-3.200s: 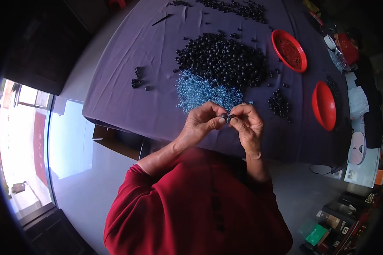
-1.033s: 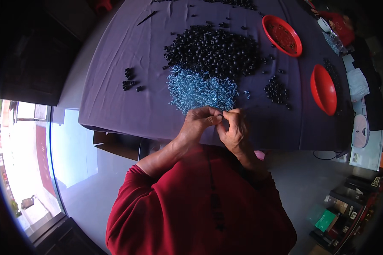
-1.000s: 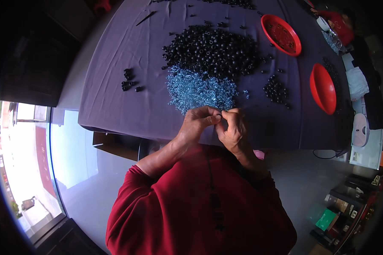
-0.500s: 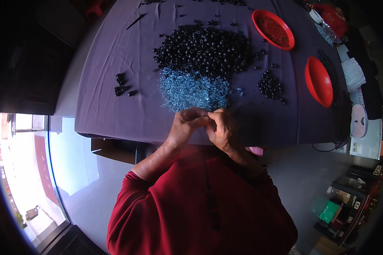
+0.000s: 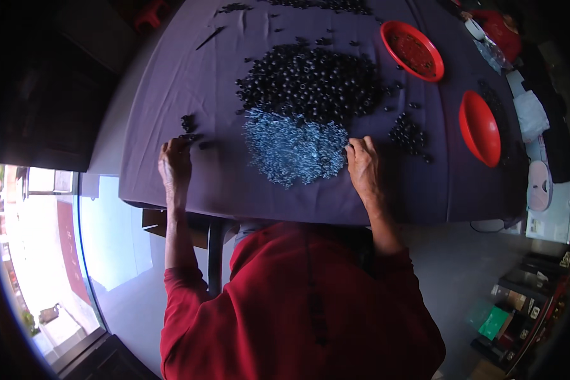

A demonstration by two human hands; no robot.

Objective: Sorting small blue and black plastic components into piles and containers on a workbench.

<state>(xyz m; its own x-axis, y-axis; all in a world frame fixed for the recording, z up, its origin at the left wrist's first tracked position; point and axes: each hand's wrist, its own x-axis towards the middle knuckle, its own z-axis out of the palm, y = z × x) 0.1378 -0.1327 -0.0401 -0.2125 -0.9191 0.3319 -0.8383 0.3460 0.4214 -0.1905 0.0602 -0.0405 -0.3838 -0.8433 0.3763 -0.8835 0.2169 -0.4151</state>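
At the left, my left hand (image 5: 175,166) reaches to a small group of black parts (image 5: 189,123), its fingertips bent together at the group's near edge. My right hand (image 5: 365,170) pinches at the right edge of a pile of tiny shiny silver-blue pieces (image 5: 294,149). Whatever either set of fingertips holds is too small or hidden to make out. Beyond the shiny pile, and touching it, lies a large heap of small round black parts (image 5: 307,82), some showing a hole. A smaller cluster of black parts (image 5: 408,134) lies to the right of my right hand.
Two red bowls, a far one (image 5: 412,52) with small pieces inside and a tilted nearer one (image 5: 479,129), stand at the right on the dark tablecloth (image 5: 285,206). A thin black tool (image 5: 209,38) lies far left. Another person's red sleeve (image 5: 497,31) shows at the far right.
My hands, together in front of the shiny pile before, have parted. The left went out to the left black group, the right to the pile's right edge.
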